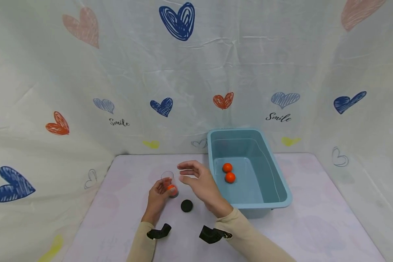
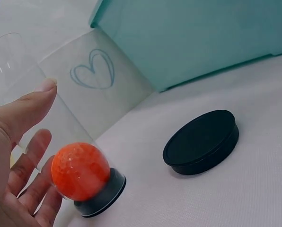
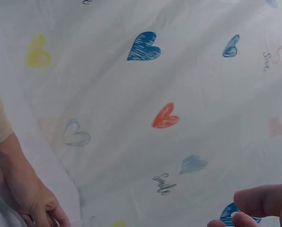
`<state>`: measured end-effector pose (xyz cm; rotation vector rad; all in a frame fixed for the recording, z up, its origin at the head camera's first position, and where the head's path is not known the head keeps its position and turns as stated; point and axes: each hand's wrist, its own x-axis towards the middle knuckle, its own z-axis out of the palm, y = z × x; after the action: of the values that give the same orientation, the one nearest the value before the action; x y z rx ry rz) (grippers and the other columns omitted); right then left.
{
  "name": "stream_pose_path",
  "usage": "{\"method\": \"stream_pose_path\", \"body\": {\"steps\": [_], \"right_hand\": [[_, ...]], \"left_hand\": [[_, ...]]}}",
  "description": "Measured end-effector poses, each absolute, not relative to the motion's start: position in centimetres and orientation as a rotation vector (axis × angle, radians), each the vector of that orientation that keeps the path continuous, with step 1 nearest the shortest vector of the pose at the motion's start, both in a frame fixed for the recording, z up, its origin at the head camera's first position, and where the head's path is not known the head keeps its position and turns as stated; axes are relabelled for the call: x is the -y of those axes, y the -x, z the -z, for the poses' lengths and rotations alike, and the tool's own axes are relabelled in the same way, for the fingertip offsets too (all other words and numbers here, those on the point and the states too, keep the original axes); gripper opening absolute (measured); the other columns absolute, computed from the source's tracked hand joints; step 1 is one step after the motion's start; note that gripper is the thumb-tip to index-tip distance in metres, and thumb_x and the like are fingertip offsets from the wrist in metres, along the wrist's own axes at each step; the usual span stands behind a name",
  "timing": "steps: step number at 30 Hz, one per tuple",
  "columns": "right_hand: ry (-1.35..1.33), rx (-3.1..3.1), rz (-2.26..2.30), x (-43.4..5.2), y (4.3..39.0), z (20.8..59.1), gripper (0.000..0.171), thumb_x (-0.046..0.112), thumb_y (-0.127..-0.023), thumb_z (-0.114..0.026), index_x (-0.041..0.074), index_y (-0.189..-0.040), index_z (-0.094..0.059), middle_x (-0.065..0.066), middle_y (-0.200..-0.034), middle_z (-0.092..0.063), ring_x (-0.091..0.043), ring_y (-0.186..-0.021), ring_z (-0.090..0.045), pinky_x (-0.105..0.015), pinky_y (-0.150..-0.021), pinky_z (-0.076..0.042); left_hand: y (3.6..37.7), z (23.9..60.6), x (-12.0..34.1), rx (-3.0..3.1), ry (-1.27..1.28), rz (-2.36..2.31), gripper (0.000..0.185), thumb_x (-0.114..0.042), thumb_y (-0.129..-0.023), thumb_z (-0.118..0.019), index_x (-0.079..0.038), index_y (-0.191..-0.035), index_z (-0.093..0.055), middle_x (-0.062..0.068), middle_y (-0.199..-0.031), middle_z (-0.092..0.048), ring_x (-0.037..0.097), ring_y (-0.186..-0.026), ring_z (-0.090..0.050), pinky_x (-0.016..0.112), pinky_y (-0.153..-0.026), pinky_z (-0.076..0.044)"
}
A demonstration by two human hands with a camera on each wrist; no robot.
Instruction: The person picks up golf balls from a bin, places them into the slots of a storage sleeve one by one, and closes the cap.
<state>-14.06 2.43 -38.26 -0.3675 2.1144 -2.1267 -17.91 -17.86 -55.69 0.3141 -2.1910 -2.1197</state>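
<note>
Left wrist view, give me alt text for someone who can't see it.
A left hand holds a clear tube with an orange ball at its black base. A loose black cap lies on the white table beside a teal bin.

Clear tube [image 2: 18,90] upright on table, orange ball [image 2: 80,171] inside at bottom.

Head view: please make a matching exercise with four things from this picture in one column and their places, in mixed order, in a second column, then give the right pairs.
Things:
1. clear plastic tube with a black base
2. round black lid
3. two orange balls
4. single orange ball

Places:
A. inside the blue plastic tub
B. flat on the table, between the two wrists
C. inside the clear tube
D. held in the left hand

Pairs: 1-D, 2-B, 3-A, 4-C
</note>
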Motion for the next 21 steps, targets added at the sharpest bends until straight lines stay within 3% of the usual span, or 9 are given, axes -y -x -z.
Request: {"method": "stream_pose_path", "body": {"steps": [5,12,17,21], "right_hand": [[0.371,-2.124,2.107,-5.1,13.8,37.2,0.032,-0.001,-0.099,-0.067,0.001,-0.131,-0.066,-0.016,-0.134,-0.068,-0.034,-0.124,-0.065,-0.038,-0.102,-0.057],[0.367,-2.172,2.068,-9.3,14.0,36.6,0.037,0.002,-0.100,-0.067,0.002,-0.136,-0.063,-0.015,-0.140,-0.065,-0.034,-0.129,-0.062,-0.030,-0.101,-0.055],[0.348,-2.247,2.030,-12.1,14.3,36.5,0.036,0.003,-0.102,-0.065,0.000,-0.137,-0.060,-0.018,-0.141,-0.064,-0.037,-0.131,-0.060,-0.023,-0.092,-0.055],[0.331,-2.328,1.997,-14.2,14.5,36.2,0.035,0.005,-0.103,-0.066,0.001,-0.137,-0.062,-0.016,-0.141,-0.064,-0.033,-0.128,-0.062,-0.023,-0.098,-0.054]], "left_hand": [[17.8,55.6,18.0,2.229,-0.343,2.126,0.053,-0.002,-0.090,-0.081,-0.001,-0.138,-0.060,0.018,-0.143,-0.063,0.030,-0.135,-0.056,0.012,-0.102,-0.048],[17.7,55.4,18.0,2.214,-0.363,2.147,0.052,0.002,-0.089,-0.079,0.000,-0.138,-0.059,0.019,-0.144,-0.063,0.027,-0.133,-0.056,0.008,-0.096,-0.047],[17.6,55.2,17.9,2.205,-0.361,2.158,0.052,0.003,-0.090,-0.078,0.001,-0.138,-0.059,0.019,-0.144,-0.062,0.027,-0.132,-0.057,0.007,-0.094,-0.048],[17.7,55.2,17.9,2.194,-0.359,2.168,0.052,0.005,-0.090,-0.077,0.000,-0.138,-0.059,0.019,-0.144,-0.063,0.027,-0.132,-0.057,0.008,-0.094,-0.049]]}}
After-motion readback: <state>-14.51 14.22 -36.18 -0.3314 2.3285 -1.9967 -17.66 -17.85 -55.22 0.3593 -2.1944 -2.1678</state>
